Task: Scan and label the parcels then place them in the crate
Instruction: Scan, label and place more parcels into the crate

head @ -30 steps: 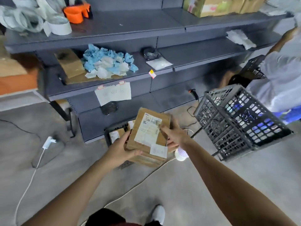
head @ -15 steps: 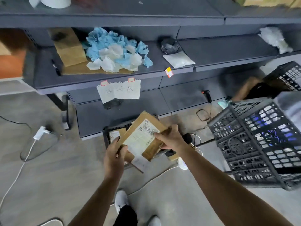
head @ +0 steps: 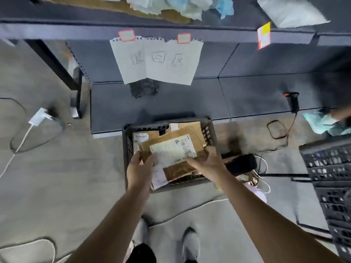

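Lowering from its tilted hold of half a second ago, the brown parcel [head: 176, 149] now lies nearly flat over the black crate [head: 125, 149], above other parcels [head: 144, 136] inside. The left hand [head: 139, 168] grips its near-left corner and the right hand [head: 207, 161] its right edge. The crate's far rim meets the bottom shelf [head: 171, 103]. Bare floor [head: 66, 177] opens leftward, and a second crate [head: 326, 177] stands well to the right.

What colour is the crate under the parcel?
Black, slotted walls: the crate under the parcel; head view.
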`<state>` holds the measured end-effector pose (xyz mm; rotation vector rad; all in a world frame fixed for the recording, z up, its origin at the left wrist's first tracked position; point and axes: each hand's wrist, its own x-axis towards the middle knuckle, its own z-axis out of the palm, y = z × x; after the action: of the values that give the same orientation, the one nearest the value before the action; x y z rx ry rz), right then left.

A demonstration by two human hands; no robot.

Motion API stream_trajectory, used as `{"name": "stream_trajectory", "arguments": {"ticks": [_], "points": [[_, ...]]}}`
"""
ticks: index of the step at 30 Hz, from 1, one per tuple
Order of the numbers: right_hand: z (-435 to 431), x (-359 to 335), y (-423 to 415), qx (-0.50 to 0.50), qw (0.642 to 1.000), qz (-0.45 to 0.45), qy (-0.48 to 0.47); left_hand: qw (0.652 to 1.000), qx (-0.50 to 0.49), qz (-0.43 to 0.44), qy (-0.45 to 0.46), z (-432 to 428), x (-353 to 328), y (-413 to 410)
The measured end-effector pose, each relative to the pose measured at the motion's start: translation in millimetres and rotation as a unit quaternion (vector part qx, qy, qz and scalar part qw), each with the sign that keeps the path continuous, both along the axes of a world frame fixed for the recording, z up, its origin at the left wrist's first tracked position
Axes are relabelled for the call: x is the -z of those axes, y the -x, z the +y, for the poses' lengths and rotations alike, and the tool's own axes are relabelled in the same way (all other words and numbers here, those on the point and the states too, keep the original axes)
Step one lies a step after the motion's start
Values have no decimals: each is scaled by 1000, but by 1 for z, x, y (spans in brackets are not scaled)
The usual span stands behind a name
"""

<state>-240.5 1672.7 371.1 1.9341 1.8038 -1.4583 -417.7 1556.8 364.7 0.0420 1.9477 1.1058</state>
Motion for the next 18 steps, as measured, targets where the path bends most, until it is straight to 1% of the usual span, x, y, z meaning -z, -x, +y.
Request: {"name": "stream_trajectory", "arguments": {"ticks": [3,7,11,16,18], "points": [[-5,52,-9,-40,999,-20,15,998,52,17,22,4,45,5],[-6,114,-16,-59,998,-11,-2,991,126,14,45,8,90,5],[-7,145,1,-93,996,6,-16,982,176,22,65,11,127,15],[-12,197,21,-167,985,20,28,964,233,49,121,-2,172,33],[-16,215,19,-172,984,17,38,955,257,49,142,-11,184,34]]}}
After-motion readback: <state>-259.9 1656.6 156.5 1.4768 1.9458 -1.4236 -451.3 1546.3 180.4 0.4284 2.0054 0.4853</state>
